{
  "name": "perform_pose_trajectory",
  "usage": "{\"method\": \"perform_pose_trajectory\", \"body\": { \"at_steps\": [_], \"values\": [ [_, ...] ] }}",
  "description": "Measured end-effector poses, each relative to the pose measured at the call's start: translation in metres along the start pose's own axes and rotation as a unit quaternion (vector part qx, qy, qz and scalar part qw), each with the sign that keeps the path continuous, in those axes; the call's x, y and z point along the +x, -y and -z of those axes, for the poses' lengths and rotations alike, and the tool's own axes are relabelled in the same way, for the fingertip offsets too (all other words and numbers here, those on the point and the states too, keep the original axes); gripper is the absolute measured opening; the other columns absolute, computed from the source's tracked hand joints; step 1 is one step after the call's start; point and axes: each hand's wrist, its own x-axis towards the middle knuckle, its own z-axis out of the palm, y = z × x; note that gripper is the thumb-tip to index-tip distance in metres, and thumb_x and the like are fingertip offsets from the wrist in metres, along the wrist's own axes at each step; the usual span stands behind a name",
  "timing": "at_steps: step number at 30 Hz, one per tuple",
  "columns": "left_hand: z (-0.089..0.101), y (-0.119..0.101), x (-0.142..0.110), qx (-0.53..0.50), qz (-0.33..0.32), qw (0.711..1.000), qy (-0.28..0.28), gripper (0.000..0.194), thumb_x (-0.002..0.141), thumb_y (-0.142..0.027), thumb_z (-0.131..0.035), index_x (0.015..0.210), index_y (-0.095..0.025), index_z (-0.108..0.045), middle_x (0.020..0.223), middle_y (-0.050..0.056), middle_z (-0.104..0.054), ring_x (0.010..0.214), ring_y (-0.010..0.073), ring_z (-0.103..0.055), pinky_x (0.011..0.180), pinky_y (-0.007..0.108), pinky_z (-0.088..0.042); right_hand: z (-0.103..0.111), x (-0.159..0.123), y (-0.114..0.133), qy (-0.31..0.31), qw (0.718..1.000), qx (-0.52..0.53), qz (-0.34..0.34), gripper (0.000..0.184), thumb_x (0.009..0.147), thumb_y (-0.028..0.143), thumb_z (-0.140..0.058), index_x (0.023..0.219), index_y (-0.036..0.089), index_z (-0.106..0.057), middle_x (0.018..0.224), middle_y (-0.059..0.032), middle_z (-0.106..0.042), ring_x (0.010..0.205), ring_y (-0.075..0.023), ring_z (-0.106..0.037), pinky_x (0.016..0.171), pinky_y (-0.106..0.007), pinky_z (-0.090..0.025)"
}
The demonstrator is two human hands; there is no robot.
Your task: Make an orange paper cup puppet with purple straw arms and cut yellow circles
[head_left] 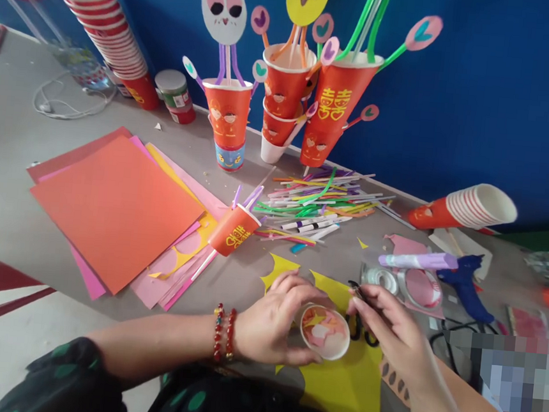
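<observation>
My left hand [276,321], with red bead bracelets at the wrist, is closed round a paper cup [347,346]. The cup's open mouth faces me, and pink, orange and yellow paper scraps [324,331] show inside. Just right of it, the fingertips of my right hand [389,319] pinch a small dark piece [354,287], too small to name. Beneath both hands lies a yellow paper sheet [339,397] with curved cut-outs. Black curved shapes [369,336] rest on it beside the cup, partly hidden; I cannot tell what they are.
Coloured paper sheets [115,211] lie left, near a tilted red cup [234,229] holding straws. Beyond are loose straws [323,197], markers [311,224] and decorated cup figures [227,115]. To the right are tape rolls [421,288], a blue glue gun [469,287] and stacked cups [466,207].
</observation>
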Motion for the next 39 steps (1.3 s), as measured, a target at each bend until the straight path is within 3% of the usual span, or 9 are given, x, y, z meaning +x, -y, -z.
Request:
{"method": "perform_pose_trajectory", "body": {
  "at_steps": [7,14,18,22,27,34,39],
  "values": [
    [-0.001,-0.001,0.001,-0.011,0.015,1.000,0.005,0.078,0.076,-0.040,-0.077,0.137,-0.024,-0.031,0.120,0.014,-0.066,0.113,0.0301,-0.059,0.109,0.054,-0.036,0.001,0.002,-0.001,-0.024,0.999,-0.037,0.033,0.028,0.095,0.047,-0.055,0.104,0.023,-0.063,0.075,-0.0034,-0.069,0.068,-0.0198,-0.066,0.068,-0.028,-0.056],
    [0.000,-0.002,0.004,-0.009,0.019,1.000,0.012,0.077,0.076,-0.042,-0.076,0.136,-0.024,-0.031,0.119,0.013,-0.067,0.111,0.0305,-0.061,0.109,0.055,-0.036,0.009,-0.007,-0.007,-0.026,0.999,0.002,-0.028,0.031,0.089,0.052,-0.062,0.094,0.022,-0.068,0.074,-0.0056,-0.072,0.061,-0.0209,-0.068,0.056,-0.025,-0.057],
    [-0.001,0.000,0.003,-0.006,0.006,1.000,0.007,0.078,0.077,-0.043,-0.075,0.137,-0.023,-0.030,0.120,0.014,-0.068,0.110,0.0308,-0.061,0.108,0.054,-0.037,0.010,-0.010,-0.012,-0.007,0.999,0.021,-0.032,0.034,0.088,0.053,-0.063,0.099,0.021,-0.069,0.079,-0.0075,-0.074,0.067,-0.0228,-0.069,0.060,-0.026,-0.058],
    [-0.003,0.001,0.002,-0.009,0.011,1.000,-0.006,0.074,0.078,-0.047,-0.072,0.136,-0.023,-0.032,0.117,0.013,-0.068,0.108,0.0302,-0.062,0.108,0.053,-0.037,0.008,-0.009,-0.014,0.024,0.999,0.022,-0.043,0.033,0.091,0.053,-0.059,0.095,0.021,-0.068,0.071,-0.0054,-0.069,0.055,-0.0182,-0.060,0.051,-0.025,-0.052],
    [-0.003,0.002,0.001,-0.008,0.007,1.000,-0.010,0.074,0.077,-0.047,-0.074,0.135,-0.023,-0.033,0.116,0.013,-0.068,0.107,0.0298,-0.061,0.108,0.051,-0.037,0.007,-0.009,-0.015,-0.007,0.998,0.031,-0.049,0.034,0.092,0.054,-0.056,0.094,0.022,-0.066,0.070,-0.0043,-0.067,0.050,-0.0156,-0.053,0.047,-0.025,-0.047],
    [-0.001,0.001,0.001,0.011,0.012,1.000,0.013,0.077,0.074,-0.042,-0.076,0.135,-0.025,-0.032,0.120,0.013,-0.064,0.111,0.0308,-0.060,0.107,0.053,-0.037,0.001,-0.015,-0.009,-0.009,1.000,0.024,-0.018,0.033,0.092,0.054,-0.055,0.087,0.023,-0.064,0.063,-0.0006,-0.060,0.058,-0.0179,-0.057,0.055,-0.025,-0.048],
    [0.001,0.001,0.001,0.038,-0.001,0.999,0.037,0.078,0.077,-0.042,-0.075,0.136,-0.023,-0.029,0.122,0.016,-0.060,0.118,0.0326,-0.057,0.105,0.053,-0.040,-0.006,-0.020,-0.016,-0.026,0.996,0.089,-0.016,0.035,0.095,0.055,-0.050,0.093,0.023,-0.064,0.067,-0.0007,-0.060,0.061,-0.0178,-0.055,0.057,-0.026,-0.048]
  ]
}}
